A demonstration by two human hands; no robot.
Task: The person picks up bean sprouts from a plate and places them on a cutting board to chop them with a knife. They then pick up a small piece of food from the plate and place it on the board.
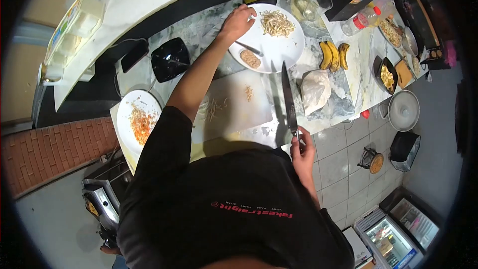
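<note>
My left hand (240, 21) has its fingers curled over the upper left rim of a large white plate (279, 52). On that plate lie bean sprouts (277, 24), a small heap of pale brown paste (250, 59) and a utensil. My right hand (302, 148) is closed round the handle of a long knife (289, 97), whose blade points away from me beside the plate. Left of the knife, a pale cutting board (234, 112) carries a few sprouts and orange shreds (249, 93). A white plastic bag (315, 91) sits right of the blade.
Another white plate (130, 137) with orange shreds stands at the left, near a black dish (170, 59). Bananas (334, 56), a bottle (363, 21) and a black bowl (386, 75) are on the right. A stool (376, 163) stands on the floor; part of another person shows lower left.
</note>
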